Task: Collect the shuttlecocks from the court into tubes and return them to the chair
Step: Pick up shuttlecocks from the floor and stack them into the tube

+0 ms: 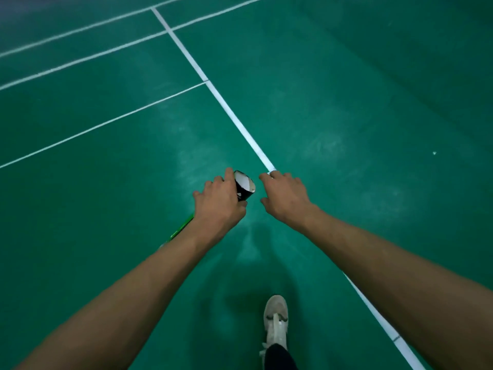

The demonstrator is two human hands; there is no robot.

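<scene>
While standing over the green court floor (346,89), reached both bare forearms forward and down. Clamped the left hand (220,201) round a tube (244,186), fingers and thumb curled about its black upper part just below the open mouth. Held that tube slanted, mouth up and turned toward the far right, white inside showing, green lower length running back under the left wrist toward the near left. Carried it clear of the floor, at the middle of the scene. Hung the right hand (285,194) just right of the tube's mouth, close but apart from it, knuckles up, fingers bent downward. Could not tell whether holding anything there: fingertips hidden from above, with only a white glint at the forefinger, perhaps no more than the painted line (232,116) passing beneath. Noted that white line running from the far middle to the near right, met on its left side by thinner lines (101,125) slanting away. Planted one pale shoe (276,316) at the near middle, dark trouser leg (280,356) just nearer. Noted a tiny white speck (434,153) on the floor far to the right, well apart from both hands, too small to name.
</scene>
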